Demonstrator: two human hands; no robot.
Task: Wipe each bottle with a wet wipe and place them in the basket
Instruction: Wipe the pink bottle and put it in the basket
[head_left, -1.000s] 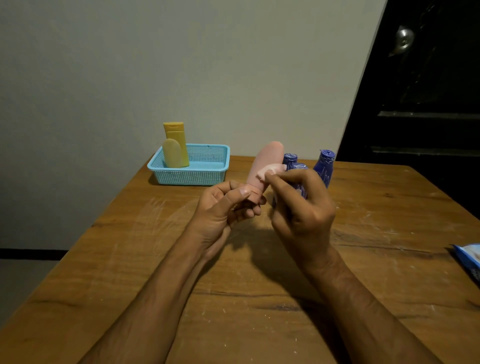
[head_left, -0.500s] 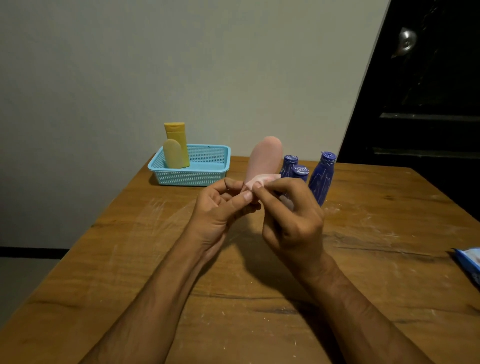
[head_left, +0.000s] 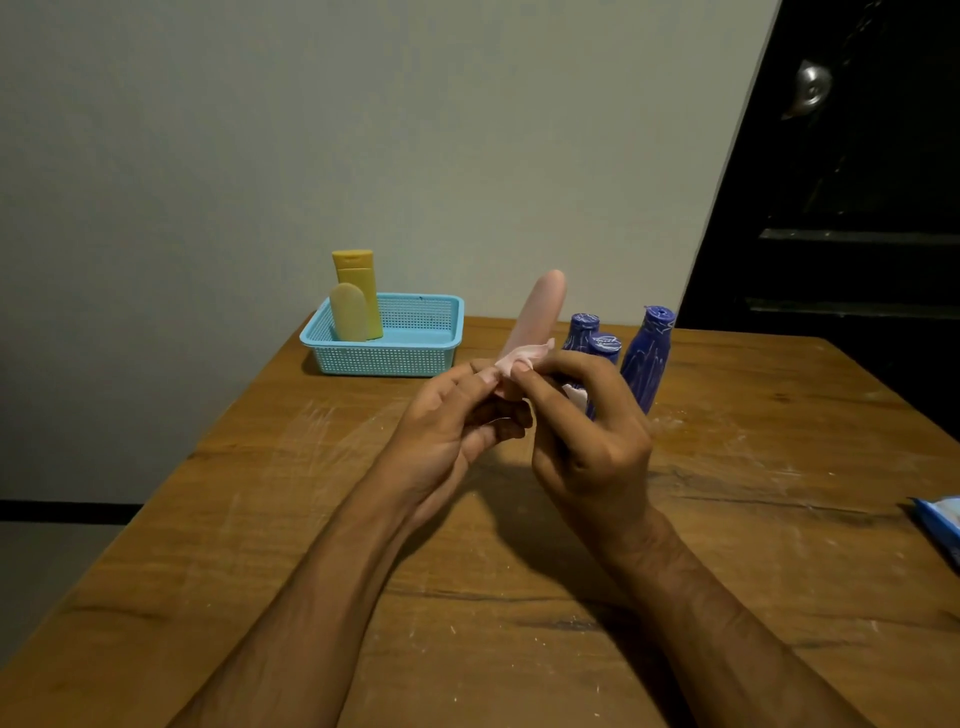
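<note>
Head view: left hand (head_left: 457, 415) grips lower end of pink bottle (head_left: 537, 312), held tilted above table (head_left: 260, 519) centre. Right hand (head_left: 587, 431) pinches wet wipe (head_left: 522, 356) against bottle. Blue basket (head_left: 384, 358) at far left edge holds two yellow bottles (head_left: 356, 299) — three purple bottles (head_left: 647, 353) stand near far edge.

Scuffed wooden table (head_left: 519, 649) with turquoise basket (head_left: 387, 358), three blue bottles (head_left: 647, 358), blue packet (head_left: 940, 525).

- Left hand (head_left: 457, 421): fingers curled, thumb pressed forward, gripping.
- Right hand (head_left: 587, 431): back toward the camera, fingertips pinching, seemingly.
- Both bare forearms converge above the table, hands nearly touching.
</note>
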